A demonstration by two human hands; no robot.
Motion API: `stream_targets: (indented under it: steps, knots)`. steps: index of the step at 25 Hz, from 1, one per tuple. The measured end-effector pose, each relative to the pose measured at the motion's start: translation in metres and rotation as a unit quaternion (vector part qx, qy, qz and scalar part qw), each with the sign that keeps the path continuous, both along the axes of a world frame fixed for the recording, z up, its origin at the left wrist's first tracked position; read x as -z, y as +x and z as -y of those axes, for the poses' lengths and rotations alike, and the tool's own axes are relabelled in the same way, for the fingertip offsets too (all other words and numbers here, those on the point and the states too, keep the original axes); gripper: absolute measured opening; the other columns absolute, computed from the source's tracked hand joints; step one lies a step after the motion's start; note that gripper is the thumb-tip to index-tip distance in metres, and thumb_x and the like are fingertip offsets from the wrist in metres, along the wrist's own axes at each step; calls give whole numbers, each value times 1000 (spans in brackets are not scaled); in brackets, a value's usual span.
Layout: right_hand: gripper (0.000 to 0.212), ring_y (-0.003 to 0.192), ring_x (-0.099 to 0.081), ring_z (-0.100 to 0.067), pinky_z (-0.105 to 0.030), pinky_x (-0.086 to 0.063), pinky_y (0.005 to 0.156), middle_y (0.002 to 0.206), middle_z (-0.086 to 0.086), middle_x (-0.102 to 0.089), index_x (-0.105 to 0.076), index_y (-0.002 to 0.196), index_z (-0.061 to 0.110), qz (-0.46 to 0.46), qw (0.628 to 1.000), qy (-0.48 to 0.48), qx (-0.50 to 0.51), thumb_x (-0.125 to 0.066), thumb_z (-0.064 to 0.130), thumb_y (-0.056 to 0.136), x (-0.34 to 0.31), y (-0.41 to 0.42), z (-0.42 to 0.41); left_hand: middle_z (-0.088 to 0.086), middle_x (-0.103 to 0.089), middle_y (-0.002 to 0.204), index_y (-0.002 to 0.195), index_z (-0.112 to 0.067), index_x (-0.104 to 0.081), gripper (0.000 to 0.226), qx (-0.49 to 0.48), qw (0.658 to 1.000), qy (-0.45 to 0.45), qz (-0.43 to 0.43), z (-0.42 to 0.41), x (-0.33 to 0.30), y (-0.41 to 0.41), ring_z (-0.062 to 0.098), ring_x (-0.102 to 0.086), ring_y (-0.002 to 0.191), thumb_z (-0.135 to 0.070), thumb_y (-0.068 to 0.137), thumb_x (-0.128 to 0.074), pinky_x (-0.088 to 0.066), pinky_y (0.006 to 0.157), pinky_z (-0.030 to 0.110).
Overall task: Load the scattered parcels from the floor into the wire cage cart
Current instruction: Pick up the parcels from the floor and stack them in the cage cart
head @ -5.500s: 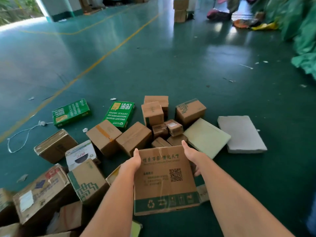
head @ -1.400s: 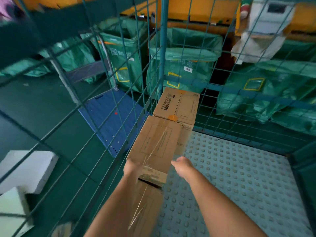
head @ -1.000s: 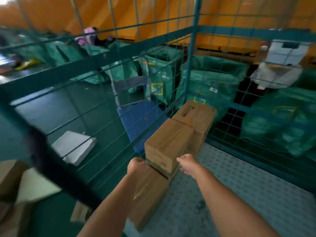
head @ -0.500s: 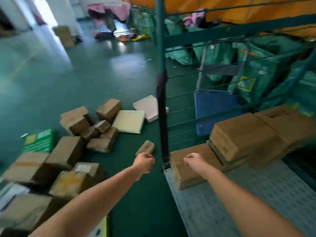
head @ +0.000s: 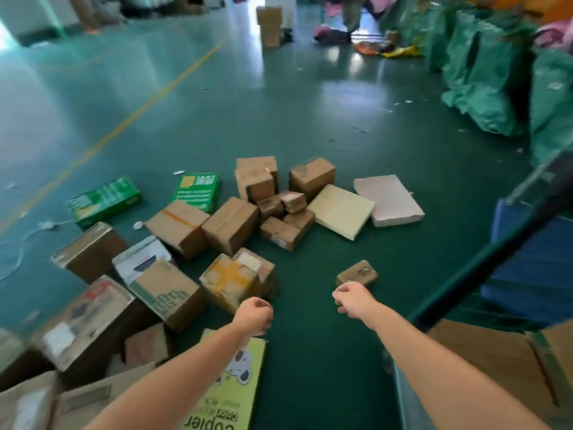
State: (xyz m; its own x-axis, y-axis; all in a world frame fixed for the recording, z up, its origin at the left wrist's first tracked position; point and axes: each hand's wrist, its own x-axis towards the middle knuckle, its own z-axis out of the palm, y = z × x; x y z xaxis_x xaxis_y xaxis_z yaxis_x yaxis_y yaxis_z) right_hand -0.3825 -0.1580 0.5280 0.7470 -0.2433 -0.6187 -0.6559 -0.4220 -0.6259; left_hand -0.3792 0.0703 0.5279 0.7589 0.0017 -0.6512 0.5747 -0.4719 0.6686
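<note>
Several cardboard parcels lie scattered over the green floor, among them a box crossed with yellow tape (head: 231, 274), a small flat brown parcel (head: 356, 272) and a cream flat parcel (head: 341, 211). My left hand (head: 254, 315) hovers with curled fingers just in front of the yellow-taped box and holds nothing. My right hand (head: 353, 301) is also curled and empty, right beside the small flat parcel. The wire cage cart's dark corner post (head: 496, 252) crosses the right side, with a brown box (head: 483, 361) lying inside the cart at the lower right.
A yellow-green copier paper box (head: 229, 389) lies under my left forearm. Two green boxes (head: 102, 200) sit at the pile's far left. Green sacks (head: 483, 72) line the right wall. A blue platform trolley (head: 533, 259) stands behind the cart. A yellow floor line runs diagonally at left.
I set the carried box down in the cart beside the others and let go. My view has swung left from the cart to the floor pile, both hands empty.
</note>
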Motion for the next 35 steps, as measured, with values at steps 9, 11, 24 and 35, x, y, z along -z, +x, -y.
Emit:
stream_targets:
  steps: [9, 11, 24, 35]
  knots:
    - [9, 87, -63, -17, -29, -48, 75, 101, -6, -63, -57, 102, 17, -56, 987, -17, -152, -52, 21, 96, 30, 124, -127, 10, -63, 101, 101, -14, -58, 13, -158, 986, 5, -56, -123, 40, 71, 19, -61, 86, -5, 95, -50, -54, 73, 29]
    - [12, 91, -63, -19, -29, -48, 76, 103, -7, -62, -57, 106, 14, -60, 979, -24, -193, -53, 22, 97, 39, 158, -144, 9, -63, 100, 100, -15, -58, 13, -197, 978, 7, -65, -136, 45, 85, 18, -62, 85, -6, 96, -50, -54, 74, 30]
    - [31, 109, -58, -21, -41, -48, 100, 118, -5, -60, -55, 128, 17, -98, 909, -59, -400, -48, 26, 99, 55, 304, -279, 11, -63, 103, 92, -17, -56, 15, -405, 909, 2, -101, -210, 45, 143, 22, -62, 92, -5, 97, -47, -55, 85, 36]
    - [30, 104, -60, -19, -36, -50, 97, 113, -7, -60, -55, 126, 13, -111, 885, -69, -447, -52, 20, 98, 71, 270, -367, 11, -61, 107, 102, -14, -56, 14, -426, 898, 0, -112, -291, 66, 122, 26, -62, 102, -6, 97, -46, -55, 89, 37]
